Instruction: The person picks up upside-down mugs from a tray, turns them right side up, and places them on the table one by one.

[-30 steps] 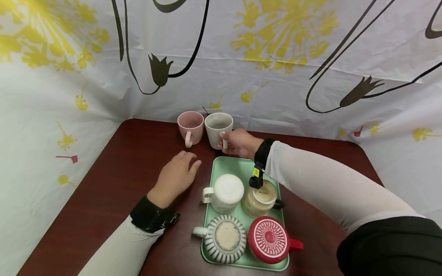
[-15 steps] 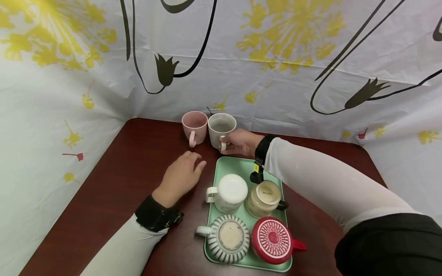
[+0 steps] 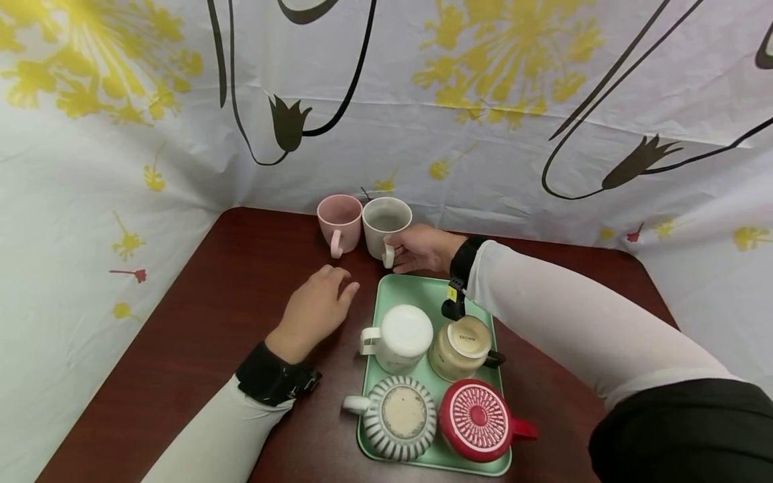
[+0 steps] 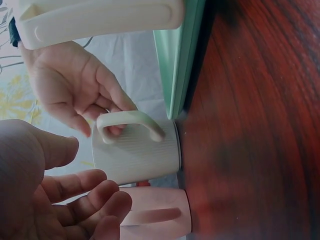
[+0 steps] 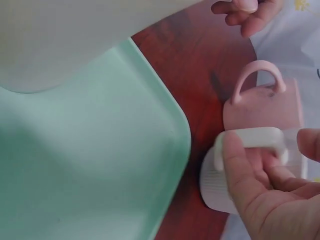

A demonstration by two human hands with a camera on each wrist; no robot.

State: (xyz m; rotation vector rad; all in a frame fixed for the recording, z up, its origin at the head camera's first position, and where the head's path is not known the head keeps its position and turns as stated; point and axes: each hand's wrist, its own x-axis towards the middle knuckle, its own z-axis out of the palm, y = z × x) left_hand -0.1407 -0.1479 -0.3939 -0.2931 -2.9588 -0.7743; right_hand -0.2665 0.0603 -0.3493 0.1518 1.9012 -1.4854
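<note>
A cream mug stands upright at the back of the dark red table, touching a pink mug on its left. My right hand holds the cream mug's handle. In the right wrist view the thumb lies over the handle, and in the left wrist view a finger curls into its loop. My left hand rests palm down on the table with relaxed fingers, left of the green tray, and holds nothing.
The tray carries upside-down mugs: a white one, a beige one with a dark handle, a striped one and a red one. A flowered cloth wall stands close behind the two upright mugs.
Almost nothing has changed. My right hand stays at the cream mug's handle and my left hand stays on the table. Only the view has shifted a little.
</note>
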